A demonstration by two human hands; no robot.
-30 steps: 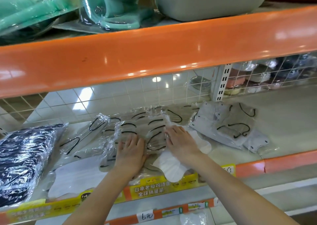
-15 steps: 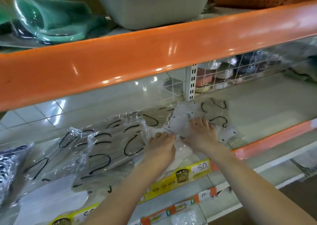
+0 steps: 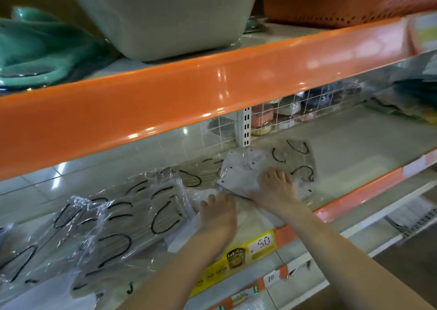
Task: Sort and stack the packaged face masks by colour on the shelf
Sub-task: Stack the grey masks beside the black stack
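Clear packets of beige face masks [image 3: 132, 217] with black ear loops lie spread over the left and middle of the pale shelf [image 3: 354, 149]. A smaller pile of light grey masks [image 3: 243, 172] in plastic sits to their right, below the white upright. My right hand [image 3: 275, 186] lies flat on the grey pile with fingers spread. My left hand [image 3: 218, 211] rests with straight fingers on a white mask packet [image 3: 186, 233] at the beige pile's right edge, fingertips near the grey pile. What lies under the palms is hidden.
An orange upper shelf beam [image 3: 189, 97] overhangs the work area. Above it stand a grey tub [image 3: 165, 14], an orange basket [image 3: 343, 0] and teal items [image 3: 42, 54]. A wire grid [image 3: 295, 113] backs the shelf. Yellow price tags [image 3: 250, 248] line the front edge.
Both hands have moved right, from the beige masks to the grey pile. The view has swung right too, so the dark masks at far left have left the frame.
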